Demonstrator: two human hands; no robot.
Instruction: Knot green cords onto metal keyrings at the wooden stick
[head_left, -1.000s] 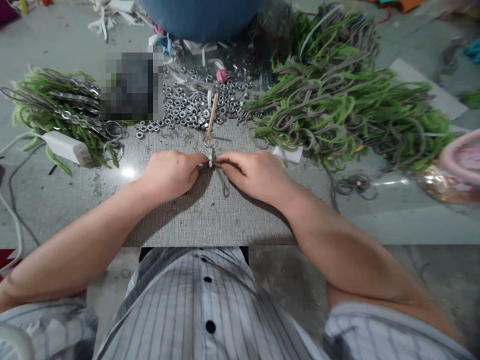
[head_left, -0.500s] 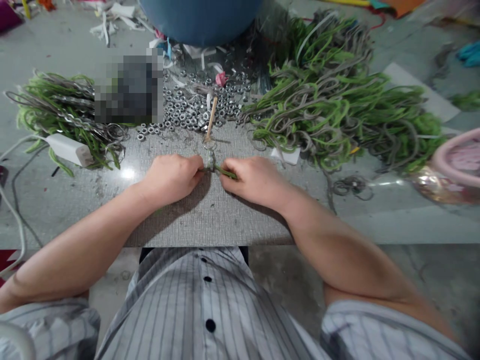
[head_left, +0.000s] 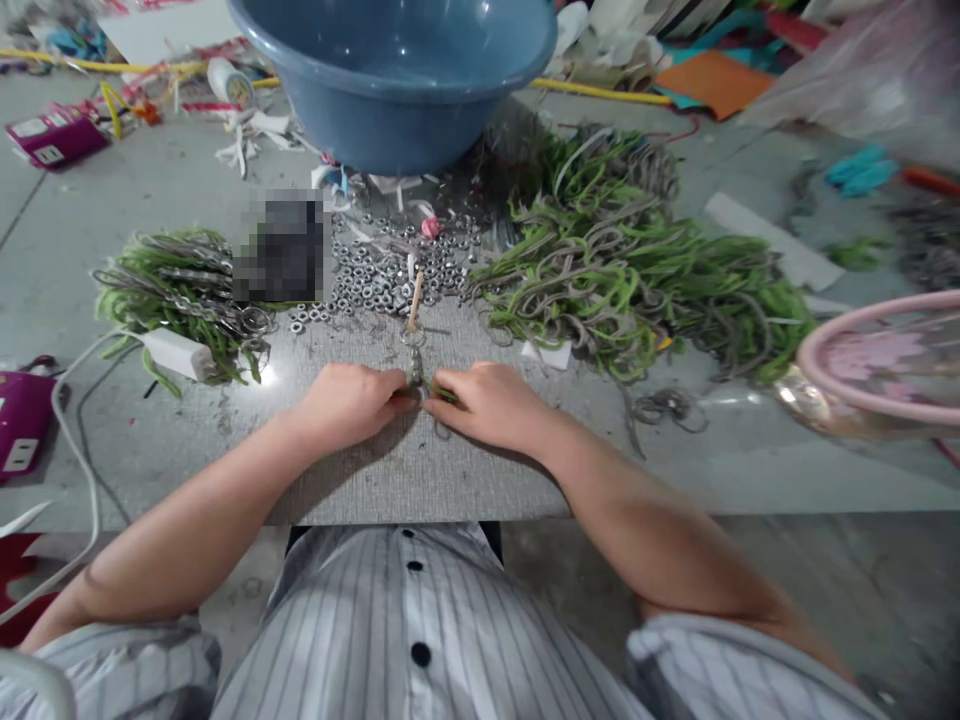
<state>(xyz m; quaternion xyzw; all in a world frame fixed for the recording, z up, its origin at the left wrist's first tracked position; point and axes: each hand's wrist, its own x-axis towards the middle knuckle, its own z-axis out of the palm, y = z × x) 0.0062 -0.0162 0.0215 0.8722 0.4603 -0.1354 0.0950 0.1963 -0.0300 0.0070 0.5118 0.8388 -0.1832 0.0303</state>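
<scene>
A metal ring is hooked around the foot of a small wooden stick on the worktable. From it a short knotted cord piece with a metallic glint runs down toward me, between my two hands. My left hand is closed in a pinch on a cord end, its fingertips beside the knot. Opposite it, my right hand pinches a green cord. The fingertips of both hands nearly meet, so the knot is partly hidden.
Loose metal nuts lie beyond the stick, before a blue basin. Green and grey cords are heaped at right; a finished-looking bundle with chains lies left. A white adapter and pink-rimmed container flank the area.
The view has tilted up, showing more of the basin and far table. My hands have come closer together at the knot, and less green cord shows by my right hand.
</scene>
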